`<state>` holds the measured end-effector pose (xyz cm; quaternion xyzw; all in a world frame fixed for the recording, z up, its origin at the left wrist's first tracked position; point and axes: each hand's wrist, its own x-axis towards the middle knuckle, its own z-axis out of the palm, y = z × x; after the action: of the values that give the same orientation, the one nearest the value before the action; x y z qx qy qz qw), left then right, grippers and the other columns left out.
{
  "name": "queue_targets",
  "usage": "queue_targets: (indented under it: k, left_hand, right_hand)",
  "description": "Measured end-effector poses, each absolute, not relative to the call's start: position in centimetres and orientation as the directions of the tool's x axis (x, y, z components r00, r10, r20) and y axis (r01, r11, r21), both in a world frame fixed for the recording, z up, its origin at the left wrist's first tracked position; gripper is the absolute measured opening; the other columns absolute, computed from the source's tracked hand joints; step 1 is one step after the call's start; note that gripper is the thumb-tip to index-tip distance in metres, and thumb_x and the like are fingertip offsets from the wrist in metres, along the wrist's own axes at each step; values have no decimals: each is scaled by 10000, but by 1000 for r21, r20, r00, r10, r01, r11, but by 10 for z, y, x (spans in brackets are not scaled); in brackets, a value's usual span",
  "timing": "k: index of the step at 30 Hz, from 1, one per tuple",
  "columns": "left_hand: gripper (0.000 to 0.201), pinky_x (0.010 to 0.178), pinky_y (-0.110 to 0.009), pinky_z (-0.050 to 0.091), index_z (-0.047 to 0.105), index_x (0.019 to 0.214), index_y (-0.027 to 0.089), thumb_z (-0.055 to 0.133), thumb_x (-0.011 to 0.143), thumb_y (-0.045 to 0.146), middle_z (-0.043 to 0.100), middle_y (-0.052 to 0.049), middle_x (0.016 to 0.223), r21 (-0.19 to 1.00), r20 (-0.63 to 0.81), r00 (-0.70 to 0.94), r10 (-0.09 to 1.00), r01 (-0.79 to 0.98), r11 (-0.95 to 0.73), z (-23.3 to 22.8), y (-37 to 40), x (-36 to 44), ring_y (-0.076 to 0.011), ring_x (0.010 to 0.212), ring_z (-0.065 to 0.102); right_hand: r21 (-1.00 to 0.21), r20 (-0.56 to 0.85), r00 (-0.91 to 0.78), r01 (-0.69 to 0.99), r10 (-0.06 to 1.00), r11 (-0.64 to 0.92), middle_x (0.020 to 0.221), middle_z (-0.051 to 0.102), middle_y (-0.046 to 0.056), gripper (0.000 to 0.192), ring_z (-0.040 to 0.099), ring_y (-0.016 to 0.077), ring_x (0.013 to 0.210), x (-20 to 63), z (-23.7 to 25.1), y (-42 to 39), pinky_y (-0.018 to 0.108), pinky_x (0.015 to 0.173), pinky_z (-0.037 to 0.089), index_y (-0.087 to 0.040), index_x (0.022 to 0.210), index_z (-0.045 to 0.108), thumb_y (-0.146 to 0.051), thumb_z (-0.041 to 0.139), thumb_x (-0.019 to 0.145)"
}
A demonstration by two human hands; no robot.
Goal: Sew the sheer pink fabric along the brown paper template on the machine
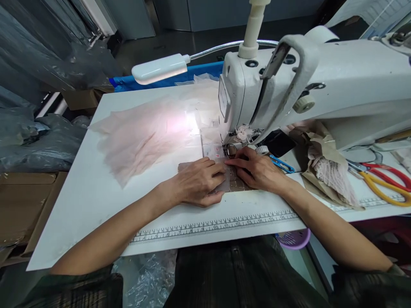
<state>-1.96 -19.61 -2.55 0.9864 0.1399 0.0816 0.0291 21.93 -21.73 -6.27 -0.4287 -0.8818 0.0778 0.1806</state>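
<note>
Head view, looking down over my forearms: my left hand (198, 182) lies flat, fingers loosely curled and pressing on a small piece of sheer fabric (224, 182) on the white table (90, 188). It grips nothing; it only weighs the piece down. My right hand (257, 170) sits just beside it, fingertips (229, 162) stretched toward the presser foot (229, 149) and touching the same piece, pinning it rather than pinching it. Most of that piece is covered by my two hands, so I cannot tell its full outline. The needle area is crowded by a tuft of ruffled trim (243, 132) and hard to read.

Left of the sewing machine (321, 81), a pale pink gauzy fabric (144, 137) spreads across the table, washed out under the lamp (159, 68). Blue thread snips (281, 164) lie just behind my right hand. Further right, red and yellow scissors (385, 182) run off the frame edge, next to crumpled brown paper (324, 171) with more trim. A printed ruler (212, 224) runs along the table's near edge.
</note>
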Motion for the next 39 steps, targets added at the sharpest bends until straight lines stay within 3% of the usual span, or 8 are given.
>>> queue_targets:
  k: [5, 10, 15, 21, 24, 29, 36, 39]
  left_hand:
    - [362, 851, -394, 488, 664, 1038, 91, 547, 872, 391, 638, -143, 1068, 77, 125, 948, 292, 284, -956, -24, -198, -19, -262, 923, 594]
    - [388, 826, -415, 478, 648, 1060, 80, 495, 900, 399, 637, -161, 1043, 18, 94, 937, 335, 335, -942, -26, -201, -17, -271, 898, 596]
    - [409, 840, -434, 469, 626, 1111, 69, 449, 929, 391, 616, -187, 1129, -17, 127, 924, 362, 367, -930, -31, -200, -16, -293, 961, 593]
    - [419, 838, -430, 464, 612, 1157, 62, 433, 949, 379, 616, -184, 1175, -52, 197, 911, 363, 379, -924, -40, -195, -17, -289, 988, 596]
    - [412, 831, -428, 461, 612, 1164, 78, 442, 956, 390, 622, -164, 1193, -49, 264, 898, 353, 378, -925, -44, -193, -17, -280, 1001, 598]
    - [363, 827, -449, 470, 632, 1104, 74, 494, 942, 369, 631, -173, 1189, -64, 365, 874, 321, 367, -928, -49, -192, -17, -281, 990, 599]
    - [145, 765, -343, 553, 656, 956, 116, 529, 934, 184, 687, -104, 976, 127, 432, 859, 274, 242, -962, -52, -190, -17, -171, 857, 626]
    - [139, 736, -304, 582, 647, 942, 125, 509, 944, 138, 692, -89, 945, 245, 502, 789, 355, 264, -933, -52, -190, -15, -149, 873, 644]
  right_hand:
    - [-244, 248, -548, 762, 799, 599, 1121, 568, 183, 402, 602, 274, 848, 216, -60, -220, 397, 688, 517, -173, 1312, 606, -236, 445, 949]
    - [-269, 288, -570, 723, 769, 637, 1123, 557, 164, 370, 577, 278, 942, 216, -61, -222, 423, 814, 513, -168, 1285, 620, -248, 460, 962]
    - [-267, 299, -552, 735, 779, 623, 1092, 556, 160, 384, 576, 277, 924, 214, -62, -221, 423, 792, 519, -171, 1316, 593, -245, 450, 968]
    - [-367, 277, -516, 723, 811, 586, 1101, 565, 166, 402, 592, 287, 934, 216, -62, -221, 448, 818, 524, -176, 1333, 584, -260, 452, 963]
    - [-473, 264, -476, 694, 839, 542, 1098, 572, 136, 392, 604, 245, 907, 220, -61, -220, 392, 816, 523, -200, 1323, 589, -230, 461, 953]
    - [-543, 273, -385, 695, 882, 471, 840, 579, 62, 386, 584, 186, 742, 224, -58, -220, 304, 698, 498, -165, 1268, 628, -169, 479, 912]
    - [-555, 325, -369, 671, 871, 491, 842, 594, 69, 375, 577, 167, 730, 222, -55, -220, 282, 690, 478, -117, 1220, 656, -147, 469, 897]
    - [-544, 354, -369, 666, 859, 510, 865, 608, 78, 344, 585, 171, 737, 223, -58, -219, 294, 705, 487, -128, 1175, 679, -152, 463, 908]
